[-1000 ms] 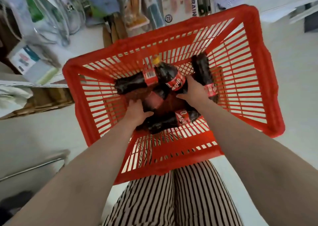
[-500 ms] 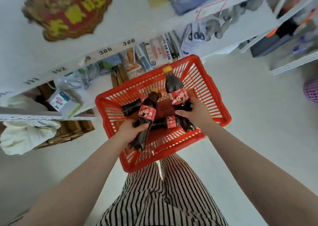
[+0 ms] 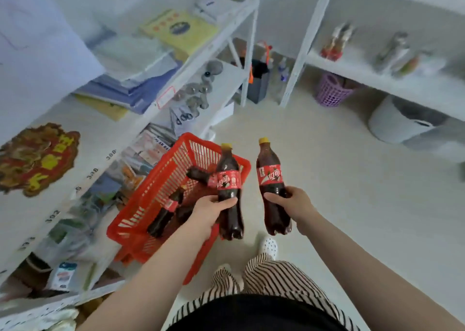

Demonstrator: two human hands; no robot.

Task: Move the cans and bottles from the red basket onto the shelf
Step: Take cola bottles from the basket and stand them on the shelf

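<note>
The red basket (image 3: pixel 141 204) stands on the floor at the lower left, beside a white shelf unit. My left hand (image 3: pixel 210 211) grips a dark cola bottle (image 3: pixel 228 179) with a red label and yellow cap, held upright above the basket's right rim. To its right, over the floor, my right hand (image 3: pixel 293 201) holds a second cola bottle (image 3: pixel 271 172), also upright. Two more cola bottles lie inside the basket: one (image 3: pixel 164 212) near the front, one (image 3: pixel 200 176) farther back. A white shelf (image 3: pixel 392 84) at the upper right carries a few bottles.
The left shelf unit (image 3: pixel 141 119) is crowded with books, papers, packets and a red-gold ornament (image 3: pixel 37 159). A purple basket (image 3: pixel 331 91) and a white bin (image 3: pixel 397 121) sit under the right shelf. Bare floor lies between the units. My striped trousers fill the bottom.
Both hands have lifted their bottles up out of the basket. My head has risen and turned right, so the basket looks smaller and the right shelf has come into view.
</note>
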